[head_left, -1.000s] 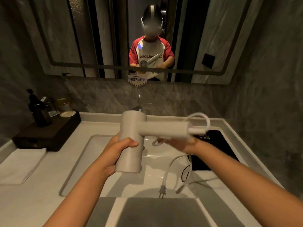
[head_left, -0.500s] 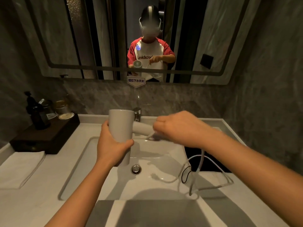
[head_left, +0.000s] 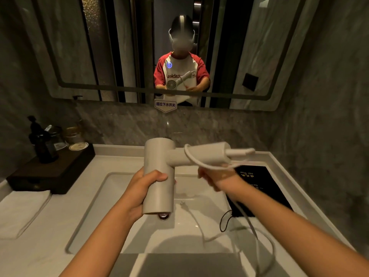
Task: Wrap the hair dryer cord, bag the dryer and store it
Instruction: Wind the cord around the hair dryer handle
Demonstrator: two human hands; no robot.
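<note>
A white hair dryer [head_left: 158, 172] hangs over the sink, barrel upright and handle pointing right. My left hand [head_left: 139, 188] grips the barrel from the left. Under the handle, my right hand [head_left: 217, 176] is closed on the white cord [head_left: 201, 161], which makes one loop around the handle. The loose cord trails down across the basin and counter edge; its plug [head_left: 182, 203] lies in the basin. A black drawstring bag [head_left: 257, 188] with gold lettering lies flat on the counter to the right of the sink.
The white sink [head_left: 111, 186] fills the middle of a white counter. A dark tray [head_left: 50, 170] with bottles and jars stands at the back left, a folded white towel [head_left: 20, 210] in front of it. A wall mirror [head_left: 259, 47] reflects the person.
My right hand has gone from above the handle to below it, carrying the cord around, so a loop now sits on the handle. The dryer has tilted back with its handle to the right.
</note>
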